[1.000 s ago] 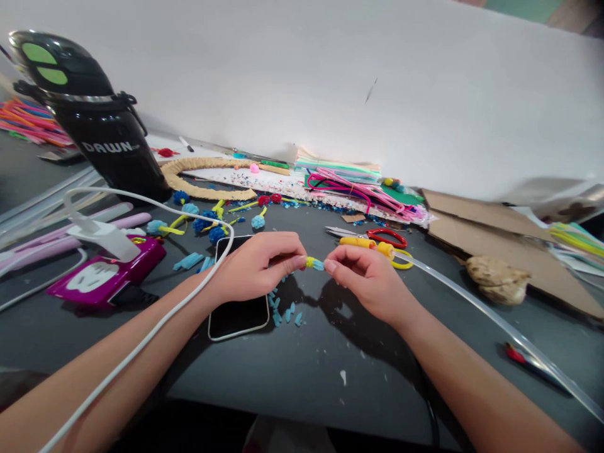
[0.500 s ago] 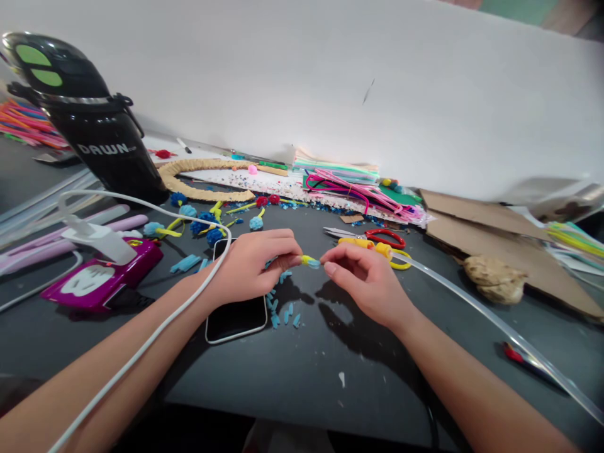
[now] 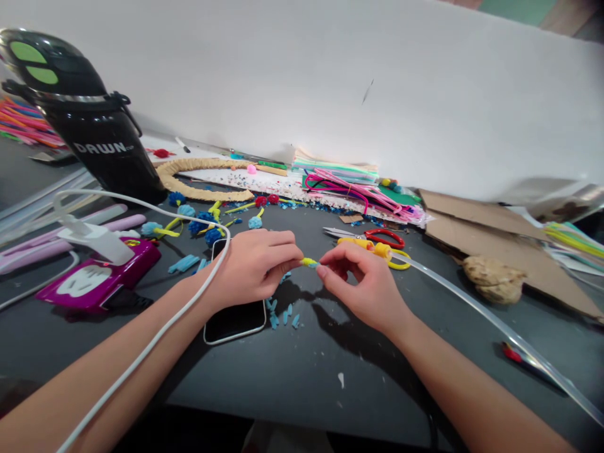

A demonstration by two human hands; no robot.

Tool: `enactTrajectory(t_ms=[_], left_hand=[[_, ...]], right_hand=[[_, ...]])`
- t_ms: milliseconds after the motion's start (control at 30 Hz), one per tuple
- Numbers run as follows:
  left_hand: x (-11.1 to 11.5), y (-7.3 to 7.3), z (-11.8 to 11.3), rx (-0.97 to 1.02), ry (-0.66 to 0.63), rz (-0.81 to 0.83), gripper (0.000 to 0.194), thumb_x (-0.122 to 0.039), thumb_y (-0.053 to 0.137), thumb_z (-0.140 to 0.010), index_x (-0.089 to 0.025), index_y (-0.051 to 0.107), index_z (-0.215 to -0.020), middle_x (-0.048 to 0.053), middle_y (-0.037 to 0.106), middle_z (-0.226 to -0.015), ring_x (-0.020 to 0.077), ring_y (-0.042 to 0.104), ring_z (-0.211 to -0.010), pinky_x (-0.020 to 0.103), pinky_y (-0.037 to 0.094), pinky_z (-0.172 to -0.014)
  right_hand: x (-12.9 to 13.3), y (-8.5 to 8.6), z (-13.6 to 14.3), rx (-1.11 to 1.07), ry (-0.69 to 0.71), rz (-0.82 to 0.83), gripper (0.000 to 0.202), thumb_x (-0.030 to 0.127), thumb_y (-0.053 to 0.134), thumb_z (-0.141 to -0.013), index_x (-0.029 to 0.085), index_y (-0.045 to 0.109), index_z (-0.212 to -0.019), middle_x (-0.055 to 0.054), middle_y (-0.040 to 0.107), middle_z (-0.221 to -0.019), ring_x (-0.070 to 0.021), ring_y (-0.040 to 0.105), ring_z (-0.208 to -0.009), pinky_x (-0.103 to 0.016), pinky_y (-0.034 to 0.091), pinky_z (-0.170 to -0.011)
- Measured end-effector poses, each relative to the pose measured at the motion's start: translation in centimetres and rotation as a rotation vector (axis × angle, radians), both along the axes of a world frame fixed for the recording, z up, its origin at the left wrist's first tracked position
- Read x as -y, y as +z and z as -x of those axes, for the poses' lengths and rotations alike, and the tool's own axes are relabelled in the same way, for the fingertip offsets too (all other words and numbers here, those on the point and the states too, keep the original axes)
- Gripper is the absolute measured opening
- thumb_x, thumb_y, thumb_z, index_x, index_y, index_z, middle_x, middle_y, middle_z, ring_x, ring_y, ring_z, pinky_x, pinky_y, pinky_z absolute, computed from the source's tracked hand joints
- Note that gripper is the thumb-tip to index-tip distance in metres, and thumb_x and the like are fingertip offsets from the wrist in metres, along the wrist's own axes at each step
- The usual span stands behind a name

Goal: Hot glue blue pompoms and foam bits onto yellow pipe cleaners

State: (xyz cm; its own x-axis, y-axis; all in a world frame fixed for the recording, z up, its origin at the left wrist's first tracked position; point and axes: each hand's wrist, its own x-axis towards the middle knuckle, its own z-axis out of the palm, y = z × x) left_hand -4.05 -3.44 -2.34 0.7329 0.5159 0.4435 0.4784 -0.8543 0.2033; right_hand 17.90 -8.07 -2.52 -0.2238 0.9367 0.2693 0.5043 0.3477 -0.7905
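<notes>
Between my two hands is a short yellow pipe cleaner (image 3: pixel 308 261) with light blue fuzzy pieces at its right end. My left hand (image 3: pixel 257 261) pinches its yellow end between thumb and fingers. At the blue end, the thumb and forefinger of my right hand (image 3: pixel 356 277) are closed on the tip. Small light blue pipe cleaner pieces (image 3: pixel 287 314) lie scattered on the table below. A phone (image 3: pixel 236 321) lies partly under my left wrist. Behind my right hand are red-handled scissors (image 3: pixel 384 238) and a yellow glue gun (image 3: pixel 381 250), partly hidden.
Blue pom-pom stems (image 3: pixel 207 229) lie behind my left hand. A black bottle (image 3: pixel 108 138), a purple power socket (image 3: pixel 99 277) and a white cable (image 3: pixel 189 305) crossing my left forearm are at left. Pink pipe cleaners (image 3: pixel 353 192) lie at the back, cardboard (image 3: pixel 495 251) at right.
My right thumb and forefinger have moved slightly left and closed on the blue end of the pipe cleaner. My left hand stays nearly in place, still pinching the yellow end.
</notes>
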Motion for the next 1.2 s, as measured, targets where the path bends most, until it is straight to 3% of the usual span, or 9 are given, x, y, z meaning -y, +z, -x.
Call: enactTrajectory(t_ms=[667, 967, 1200], left_hand=[[0.04, -0.02, 0.02, 0.059, -0.045, 0.027, 0.022, -0.019, 0.043, -0.096, -0.017, 0.064, -0.094, 0.004, 0.062, -0.084, 0.0145, 0.055, -0.076, 0.026, 0.038, -0.068], [0.30, 0.37, 0.02, 0.018, 0.040, 0.145, 0.022, -0.024, 0.044, -0.095, -0.016, 0.058, -0.080, 0.003, 0.056, -0.077, 0.0139, 0.051, -0.070, 0.026, 0.035, -0.066], [0.59, 0.66, -0.09, 0.049, 0.036, 0.265, 0.027, -0.027, 0.041, -0.098, -0.016, 0.053, -0.077, 0.001, 0.056, -0.077, 0.0128, 0.050, -0.071, 0.025, 0.035, -0.067]], right_hand=[[-0.12, 0.17, 0.26, -0.032, -0.009, 0.061, 0.012, 0.031, 0.065, -0.085, 0.018, 0.064, -0.086, -0.001, 0.063, -0.077, -0.0137, 0.054, -0.067, -0.027, 0.045, -0.060], [-0.08, 0.02, -0.15, -0.042, -0.020, 0.041, 0.015, 0.031, 0.065, -0.085, 0.019, 0.065, -0.094, -0.002, 0.064, -0.083, -0.0152, 0.058, -0.073, -0.029, 0.049, -0.066], [0.02, -0.04, -0.03, -0.045, -0.008, 0.038, 0.015, 0.032, 0.066, -0.085, 0.019, 0.065, -0.092, -0.002, 0.064, -0.081, -0.0150, 0.058, -0.072, -0.029, 0.048, -0.064]])
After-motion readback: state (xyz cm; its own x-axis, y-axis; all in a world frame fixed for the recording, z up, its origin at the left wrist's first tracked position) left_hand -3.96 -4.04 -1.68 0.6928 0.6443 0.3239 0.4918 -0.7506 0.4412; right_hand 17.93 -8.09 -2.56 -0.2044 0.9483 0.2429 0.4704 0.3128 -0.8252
